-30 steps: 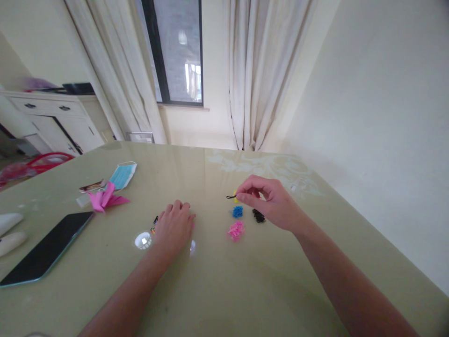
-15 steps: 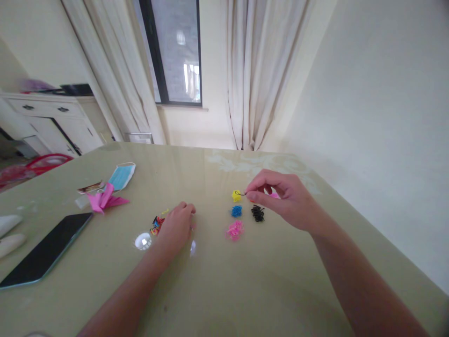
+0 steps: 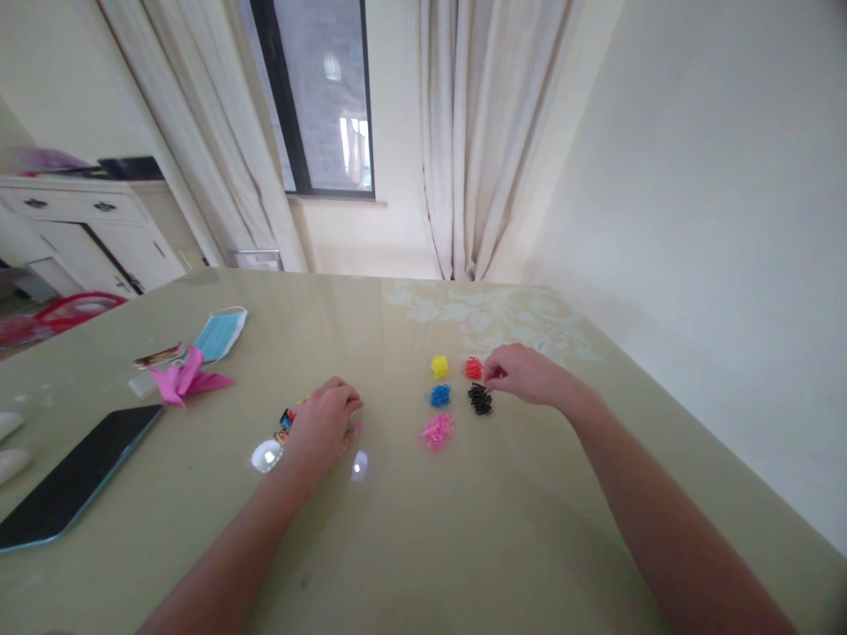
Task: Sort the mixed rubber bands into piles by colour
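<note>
My right hand [image 3: 520,372] is closed in a pinch at the upper right edge of a pile of black rubber bands [image 3: 481,399]. Whether a band is between its fingertips is hidden. Beside it lie small piles of red bands [image 3: 473,367], yellow bands [image 3: 440,367], blue bands [image 3: 439,395] and pink bands [image 3: 438,431]. To the left, my left hand [image 3: 324,422] rests over a mixed pile of coloured rubber bands [image 3: 286,422], largely covering it. Its fingers are curled together, fingertips down at the pile, and what they hold cannot be made out.
On the glossy table [image 3: 423,529] lie a black-screened phone or tablet [image 3: 79,472], a pink folded paper bird [image 3: 189,377] and a blue face mask [image 3: 221,333]. A small round shiny object [image 3: 266,455] sits by my left wrist. A wall [image 3: 715,265] borders the right side.
My right hand has carried a dark band loop from near the yellow pile to the black pile, uncovering the red pile. My left hand stays at the mixed pile. The view has shifted slightly.
</note>
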Demonstrator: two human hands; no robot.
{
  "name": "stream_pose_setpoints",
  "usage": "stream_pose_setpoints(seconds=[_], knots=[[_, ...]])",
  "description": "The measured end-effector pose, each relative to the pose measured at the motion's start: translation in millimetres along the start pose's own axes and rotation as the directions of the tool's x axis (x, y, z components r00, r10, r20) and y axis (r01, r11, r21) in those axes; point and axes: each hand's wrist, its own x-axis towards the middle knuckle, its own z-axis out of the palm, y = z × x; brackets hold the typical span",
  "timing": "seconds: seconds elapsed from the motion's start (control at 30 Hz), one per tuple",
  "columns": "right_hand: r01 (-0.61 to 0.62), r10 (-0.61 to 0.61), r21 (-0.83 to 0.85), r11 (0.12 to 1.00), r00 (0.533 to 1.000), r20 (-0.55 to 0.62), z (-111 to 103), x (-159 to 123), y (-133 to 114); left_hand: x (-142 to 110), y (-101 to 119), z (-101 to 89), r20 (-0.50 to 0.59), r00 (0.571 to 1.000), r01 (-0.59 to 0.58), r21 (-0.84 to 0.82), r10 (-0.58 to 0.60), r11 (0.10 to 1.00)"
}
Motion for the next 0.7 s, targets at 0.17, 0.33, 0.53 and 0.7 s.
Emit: stream_pose_setpoints(seconds=[0.17, 0.33, 0.53, 0.7], knots=[[0.006, -0.016, 0.073, 0.997, 0.991, 0.133, -1, 3, 4, 0, 3, -4.6, -0.017, 1.000, 0.016, -0.016, -0.016, 1.000], [-0.023, 0.019, 0.025, 0.999, 0.989, 0.144, 6, 7, 8, 0, 9, -9.7, -0.021, 0.998, 0.053, -0.063, -0.055, 0.997], [-0.039, 0.041, -0.026, 0.999, 0.997, 0.064, 2, 4, 2, 2, 17, -18.0, -0.111, 0.991, 0.026, -0.393, -0.075, 0.919], [0.133, -0.126, 0.059, 0.989, 0.985, -0.116, -5, -6, -44, -3, 35, -27.6, 0.051, 0.994, 0.099, -0.813, -0.098, 0.574]])
